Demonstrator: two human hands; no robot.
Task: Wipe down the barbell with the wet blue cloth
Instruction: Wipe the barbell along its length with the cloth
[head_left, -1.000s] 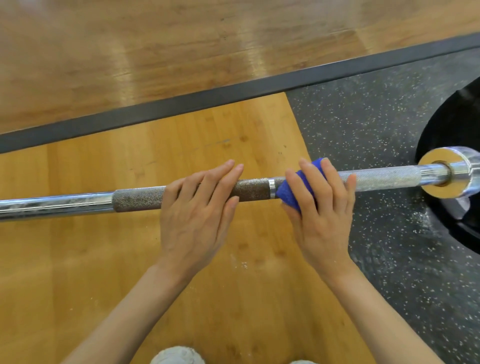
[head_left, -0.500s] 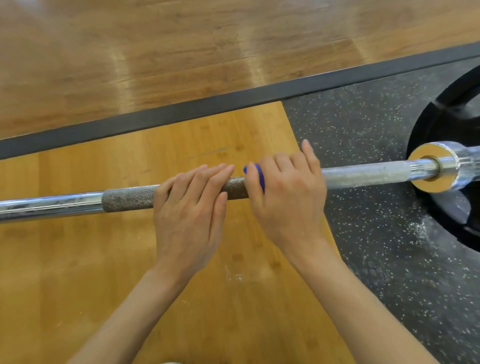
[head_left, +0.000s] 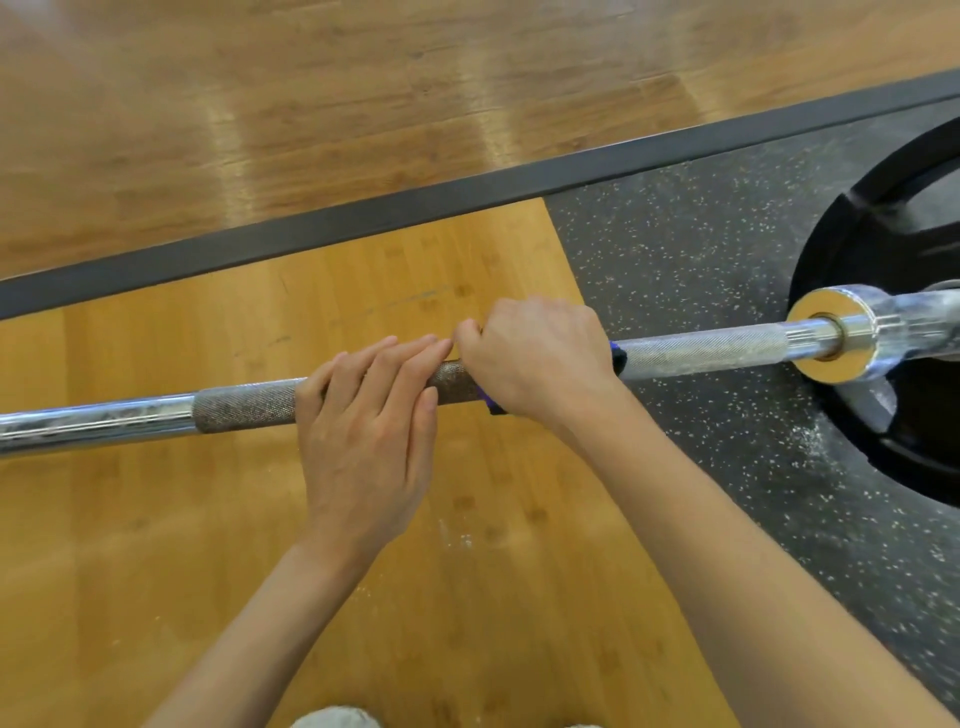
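Note:
A steel barbell (head_left: 701, 351) runs across the view from left to right, with knurled grey sections and a chrome collar (head_left: 836, 340) at the right. My right hand (head_left: 535, 358) is curled over the bar and grips the blue cloth (head_left: 493, 405) around it; only small blue edges show under the palm and at the wrist side. My left hand (head_left: 369, 421) rests on the knurled part just left of it, fingers straight and lying over the bar, fingertips touching the right hand.
A black weight plate (head_left: 883, 218) sits on the bar's right end over speckled black rubber flooring (head_left: 675, 249). Under the hands is a yellow wooden platform (head_left: 156, 519), bordered by a dark strip (head_left: 363, 213). White specks lie on the wood near me.
My right hand has slid left along the bar with the cloth and rolled forward over it, so its fingers are now curled out of sight. The left hand has stayed in place.

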